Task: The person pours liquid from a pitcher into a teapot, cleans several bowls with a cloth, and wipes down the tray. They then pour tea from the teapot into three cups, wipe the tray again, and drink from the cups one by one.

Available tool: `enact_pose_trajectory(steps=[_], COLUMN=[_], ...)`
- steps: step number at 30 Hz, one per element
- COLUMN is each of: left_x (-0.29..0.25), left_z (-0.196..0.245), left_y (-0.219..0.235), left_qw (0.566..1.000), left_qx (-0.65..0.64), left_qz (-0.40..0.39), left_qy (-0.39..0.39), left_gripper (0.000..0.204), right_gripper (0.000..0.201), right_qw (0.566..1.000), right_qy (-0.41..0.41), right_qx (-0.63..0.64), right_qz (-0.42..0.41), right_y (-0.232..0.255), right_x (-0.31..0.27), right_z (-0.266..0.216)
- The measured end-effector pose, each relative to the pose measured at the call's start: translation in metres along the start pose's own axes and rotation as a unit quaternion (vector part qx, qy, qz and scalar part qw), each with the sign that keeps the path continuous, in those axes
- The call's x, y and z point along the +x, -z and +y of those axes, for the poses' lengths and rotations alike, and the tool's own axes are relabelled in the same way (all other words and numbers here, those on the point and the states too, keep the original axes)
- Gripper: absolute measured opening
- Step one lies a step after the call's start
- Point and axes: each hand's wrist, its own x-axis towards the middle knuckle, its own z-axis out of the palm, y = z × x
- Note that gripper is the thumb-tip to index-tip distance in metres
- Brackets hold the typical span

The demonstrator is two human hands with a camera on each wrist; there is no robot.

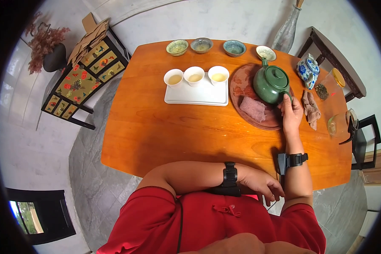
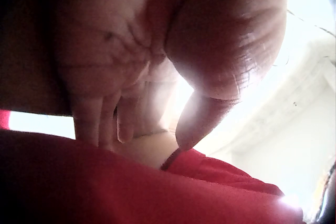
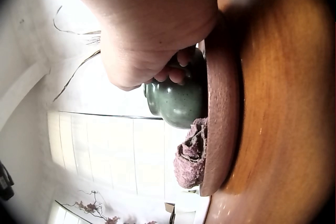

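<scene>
A green lidded teapot sits on a round reddish-brown tray, its spout turned to the far side. My right hand grips the handle at its near side; in the right wrist view the fingers curl in against the teapot. Beside the pot lies a folded mauve cloth. My left hand hangs loosely in front of the red shirt, by the table's near edge, holding nothing. To the left, three white cups of pale tea stand along the back of a white rectangular tray.
Several small bowls line the far edge. At the right are a blue-and-white pot, a glass jar with a yellow lid, a brown crumpled cloth and a glass pitcher. A decorated cabinet stands left of the table.
</scene>
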Motion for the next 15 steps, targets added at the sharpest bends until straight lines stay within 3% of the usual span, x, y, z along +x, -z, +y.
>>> enact_pose_trajectory(steps=[15], left_x=[0.0002], left_z=[-0.0011], left_y=[0.0000], left_qw=[1.000], left_qx=[-0.003], left_qz=[-0.002], left_qy=[-0.005], left_gripper=[0.055], right_gripper=[0.028], right_qw=[1.000], right_qy=[-0.005], right_qx=[-0.013], right_qz=[-0.010], right_y=[0.0010], right_x=[-0.0010], right_z=[0.0013])
